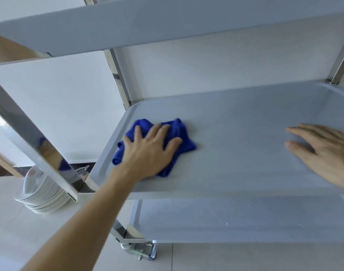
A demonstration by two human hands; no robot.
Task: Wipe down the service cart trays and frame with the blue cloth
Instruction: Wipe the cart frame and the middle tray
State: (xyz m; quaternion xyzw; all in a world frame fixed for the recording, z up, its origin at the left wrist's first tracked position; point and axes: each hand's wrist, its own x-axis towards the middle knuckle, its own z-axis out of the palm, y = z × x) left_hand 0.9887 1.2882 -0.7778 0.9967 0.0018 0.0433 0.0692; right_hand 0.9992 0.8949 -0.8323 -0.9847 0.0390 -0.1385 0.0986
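The middle tray (pixel 235 118) of the service cart (pixel 128 22) is being wiped, and by the look of it this is the step in hand: the blue cloth (pixel 179 132) lies bunched at the tray's left end, just inside the raised rim, with most of the grey surface to its right not yet under it. The next move, I judge, calls for dragging the cloth rightward across the tray while keeping it flat under the palm, then carrying on to the lower tray (pixel 235 218) and the shiny metal uprights (pixel 30 137).

The left hand (pixel 149 149) lies on top of the cloth, fingers straight and fanned out, pressing it down rather than gripping it. The right hand (pixel 321 151) rests flat on the tray's right part, fingers straight and holding nothing, seemingly steadying the cart. A stack of white plates (pixel 44 194) sits on the floor to the left.
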